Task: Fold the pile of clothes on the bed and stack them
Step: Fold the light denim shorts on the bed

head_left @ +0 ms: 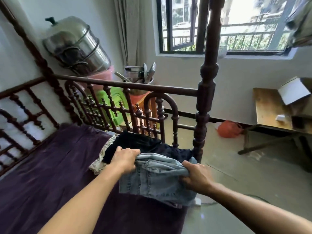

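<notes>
A folded pair of light blue jeans [157, 181] hangs between my two hands above the corner of the bed. My left hand [125, 159] grips the jeans' upper left edge, and my right hand [196, 176] grips the right edge. Just beyond them lies a stack of dark folded clothes [143, 143] against the footboard, with a pale patterned garment [103, 156] showing at its left side. The bed is covered with a dark purple sheet [50, 166].
A dark wooden footboard with turned spindles [118, 105] and a tall bedpost [205, 98] rise behind the stack. Beyond it stand a large steel pot [76, 46] and a green stool [111, 102]. A wooden table [270, 108] stands on the right, with an orange bag [228, 129] on the floor.
</notes>
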The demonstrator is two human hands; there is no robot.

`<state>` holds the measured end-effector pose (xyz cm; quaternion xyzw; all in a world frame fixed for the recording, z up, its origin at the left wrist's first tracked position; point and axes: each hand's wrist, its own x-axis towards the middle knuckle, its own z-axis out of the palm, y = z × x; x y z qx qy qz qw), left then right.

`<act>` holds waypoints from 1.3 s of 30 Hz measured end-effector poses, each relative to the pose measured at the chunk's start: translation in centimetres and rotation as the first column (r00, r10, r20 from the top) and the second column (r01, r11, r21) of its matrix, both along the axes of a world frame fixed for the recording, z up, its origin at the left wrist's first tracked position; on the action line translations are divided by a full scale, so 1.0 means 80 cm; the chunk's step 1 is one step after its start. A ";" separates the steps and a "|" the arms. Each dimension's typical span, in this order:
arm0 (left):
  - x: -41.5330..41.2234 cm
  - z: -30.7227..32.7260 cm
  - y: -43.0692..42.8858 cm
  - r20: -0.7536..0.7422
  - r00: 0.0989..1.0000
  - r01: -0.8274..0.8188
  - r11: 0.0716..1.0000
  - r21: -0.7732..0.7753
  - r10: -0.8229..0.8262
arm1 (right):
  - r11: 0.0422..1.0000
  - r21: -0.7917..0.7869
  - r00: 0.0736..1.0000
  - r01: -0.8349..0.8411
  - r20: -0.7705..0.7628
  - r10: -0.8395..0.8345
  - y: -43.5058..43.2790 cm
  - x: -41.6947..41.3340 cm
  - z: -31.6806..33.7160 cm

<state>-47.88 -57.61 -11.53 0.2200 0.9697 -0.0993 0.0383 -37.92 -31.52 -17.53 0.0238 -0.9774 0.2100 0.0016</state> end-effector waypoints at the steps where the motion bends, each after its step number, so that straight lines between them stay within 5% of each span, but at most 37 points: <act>1: -0.012 -0.001 0.011 0.023 1.000 -0.008 1.000 -0.003 0.008 | 1.000 -0.024 1.000 0.003 0.017 -0.003 0.011 -0.012 -0.005; 11: -0.171 -0.003 0.083 0.395 0.915 -0.044 0.993 -0.107 0.083 | 0.950 -0.306 0.958 0.056 0.284 0.035 0.062 -0.136 -0.059; 15: -0.254 -0.054 0.109 0.441 0.889 -0.067 0.989 -0.134 0.120 | 0.949 -0.287 0.928 0.130 0.372 -0.015 0.074 -0.204 -0.098; 20: -0.330 -0.160 0.142 0.260 0.962 -0.057 0.995 -0.084 0.077 | 0.983 -0.011 0.889 0.182 0.430 -0.160 0.108 -0.278 -0.142; 23: -0.340 -0.218 0.142 0.021 0.994 -0.105 0.994 0.018 0.105 | 0.956 0.185 0.924 0.230 0.268 -0.274 0.119 -0.294 -0.164; 26: -0.319 -0.260 0.129 -0.053 0.985 -0.146 0.957 0.250 0.164 | 0.964 0.267 1.000 -0.017 0.002 0.017 0.115 -0.279 -0.193; 28: -0.300 -0.291 0.119 0.001 0.982 -0.179 0.929 0.324 0.188 | 0.937 0.296 0.968 -0.187 -0.104 0.226 0.103 -0.265 -0.215; 31: -0.277 -0.337 0.101 0.279 0.918 -0.345 0.914 0.216 0.281 | 0.909 0.281 0.952 -0.307 0.085 0.295 0.085 -0.257 -0.245; 39: -0.289 -0.345 0.108 0.415 0.849 -0.403 0.909 0.106 0.327 | 0.814 0.333 0.824 -0.476 0.491 0.281 0.094 -0.290 -0.284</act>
